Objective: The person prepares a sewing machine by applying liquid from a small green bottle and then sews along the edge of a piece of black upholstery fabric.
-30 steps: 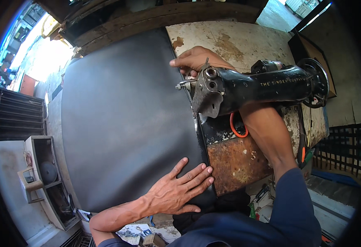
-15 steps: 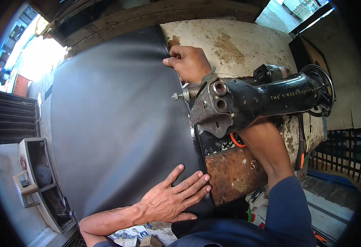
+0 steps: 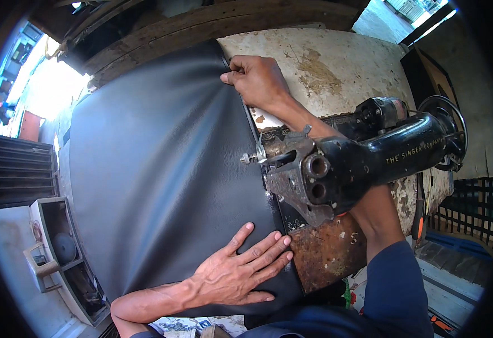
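A large sheet of black leather-like material covers the left half of the table, its right edge running under the head of a black sewing machine. My left hand lies flat on the sheet's near right corner, fingers spread. Beyond the machine, my right hand pinches the sheet's far right edge between thumb and fingers; its forearm passes beneath the machine's arm. Soft folds run across the sheet from the pinched edge toward the near left. The needle area is hidden by the machine head.
The worn, stained tabletop spreads behind the machine, with a rusty brown panel in front. An orange-handled tool sits by the table's right side. Wooden beams border the far side. An open drawer unit stands at left.
My right hand has pulled the far edge slightly away and left, raising sharper folds in the sheet. The machine appears a little lower and farther right in view. My left hand stays nearly in place.
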Available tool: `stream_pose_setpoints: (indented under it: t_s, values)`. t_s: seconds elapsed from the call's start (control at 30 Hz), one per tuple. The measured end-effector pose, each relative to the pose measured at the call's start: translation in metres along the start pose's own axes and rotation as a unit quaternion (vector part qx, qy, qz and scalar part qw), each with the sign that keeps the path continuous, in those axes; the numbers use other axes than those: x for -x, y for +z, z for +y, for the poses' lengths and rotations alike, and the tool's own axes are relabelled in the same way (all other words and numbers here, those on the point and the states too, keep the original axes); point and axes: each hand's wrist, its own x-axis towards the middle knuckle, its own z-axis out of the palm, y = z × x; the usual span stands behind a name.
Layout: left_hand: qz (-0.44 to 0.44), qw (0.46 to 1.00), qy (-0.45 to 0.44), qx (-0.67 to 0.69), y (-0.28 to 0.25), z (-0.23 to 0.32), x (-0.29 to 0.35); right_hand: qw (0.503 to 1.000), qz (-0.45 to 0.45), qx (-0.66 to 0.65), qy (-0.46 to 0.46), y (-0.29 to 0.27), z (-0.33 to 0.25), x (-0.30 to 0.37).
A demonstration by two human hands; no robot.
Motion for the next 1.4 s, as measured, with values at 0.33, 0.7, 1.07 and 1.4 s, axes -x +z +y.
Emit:
stream_pose_setpoints:
  t_s: [0.33, 0.7, 1.07, 1.4]
  values:
    - [-0.025, 0.999, 0.016, 0.014, -0.009, -0.016, -0.009, 1.000, 0.008, 0.027, 0.010, -0.009, 0.006, -0.019]
    - [-0.013, 1.000, 0.013, -0.008, -0.027, -0.042, -0.010, 0.999, -0.006, -0.043, 0.012, 0.002, 0.011, -0.050]
    - [0.072, 0.997, 0.011, -0.021, -0.026, -0.063, -0.008, 0.998, -0.018, -0.047, 0.025, 0.010, -0.005, -0.067]
    - [0.124, 0.991, 0.030, -0.038, -0.025, -0.080, -0.013, 0.999, -0.011, 0.009, 0.047, 0.005, -0.005, -0.082]
